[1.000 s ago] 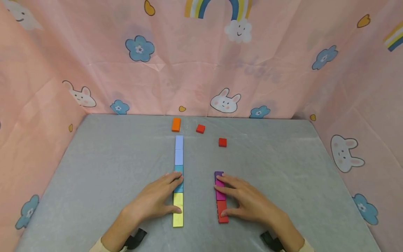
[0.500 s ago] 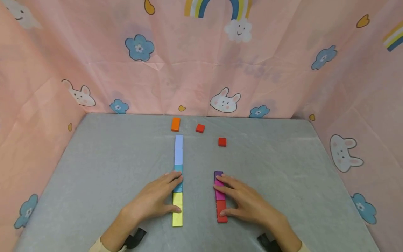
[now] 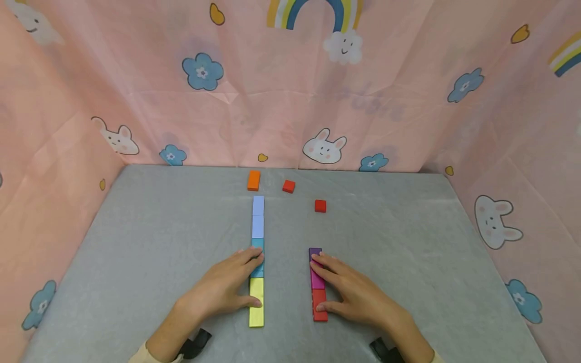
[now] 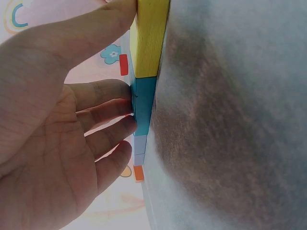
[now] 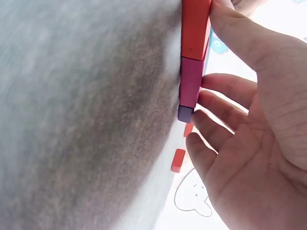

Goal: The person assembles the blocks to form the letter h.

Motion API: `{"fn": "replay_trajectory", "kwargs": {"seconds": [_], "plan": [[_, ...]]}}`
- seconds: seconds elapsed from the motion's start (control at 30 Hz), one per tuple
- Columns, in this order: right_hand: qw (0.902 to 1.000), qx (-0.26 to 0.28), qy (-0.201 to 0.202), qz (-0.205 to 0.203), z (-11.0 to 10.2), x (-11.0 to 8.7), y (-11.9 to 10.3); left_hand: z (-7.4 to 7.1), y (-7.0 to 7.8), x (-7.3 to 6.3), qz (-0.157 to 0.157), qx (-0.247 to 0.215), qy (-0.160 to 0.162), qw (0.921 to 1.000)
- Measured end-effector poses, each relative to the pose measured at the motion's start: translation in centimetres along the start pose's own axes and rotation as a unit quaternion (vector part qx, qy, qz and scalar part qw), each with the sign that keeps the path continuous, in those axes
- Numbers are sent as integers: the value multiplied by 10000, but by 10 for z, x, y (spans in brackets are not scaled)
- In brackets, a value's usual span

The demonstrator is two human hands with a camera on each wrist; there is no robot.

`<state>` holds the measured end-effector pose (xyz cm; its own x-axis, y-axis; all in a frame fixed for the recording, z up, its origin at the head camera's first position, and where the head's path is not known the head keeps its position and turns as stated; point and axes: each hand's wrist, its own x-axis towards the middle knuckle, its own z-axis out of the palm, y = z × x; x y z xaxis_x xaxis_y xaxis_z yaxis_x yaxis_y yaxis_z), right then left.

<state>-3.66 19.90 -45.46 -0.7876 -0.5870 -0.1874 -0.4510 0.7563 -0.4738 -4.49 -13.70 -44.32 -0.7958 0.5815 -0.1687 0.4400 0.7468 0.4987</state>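
Note:
Two rows of coloured wooden blocks lie lengthwise on the grey table. In the left row, yellow [image 3: 256,318] is nearest, then teal [image 3: 257,273], then two lavender blocks [image 3: 257,227]. My left hand [image 3: 218,288] rests on it, thumb on the yellow part and fingertips on the teal, fingers fairly straight. The shorter right row has a red block [image 3: 319,295], a magenta block [image 3: 318,283] and a purple block [image 3: 314,251] at its far end. My right hand [image 3: 360,293] touches this row from above, thumb on red and fingertips around magenta and purple.
Beyond the left row lies an orange block [image 3: 253,180]. Two small red blocks [image 3: 288,186] lie apart toward the back of the grey table [image 3: 408,227]. A pink patterned cloth [image 3: 254,111] hangs behind the table and along its sides.
The fingers of my right hand have shifted slightly on the magenta block, lying closer together. My left hand and both rows stay in place.

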Motion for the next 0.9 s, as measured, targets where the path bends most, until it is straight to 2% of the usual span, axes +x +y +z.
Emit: {"fn": "replay_trajectory", "kwargs": {"seconds": [0.43, 0.7, 0.9], "plan": [[10000, 37, -3, 2, -1, 0, -2, 1, 1, 0, -62, -5, -3, 10000], [9997, -113, 175, -130, 0, -2, -2, 1, 1, 1, 52, 193, 101, 9997], [9997, -137, 143, -124, 0, 0, -1, 1, 2, 2, 35, 173, 111, 9998]]}}
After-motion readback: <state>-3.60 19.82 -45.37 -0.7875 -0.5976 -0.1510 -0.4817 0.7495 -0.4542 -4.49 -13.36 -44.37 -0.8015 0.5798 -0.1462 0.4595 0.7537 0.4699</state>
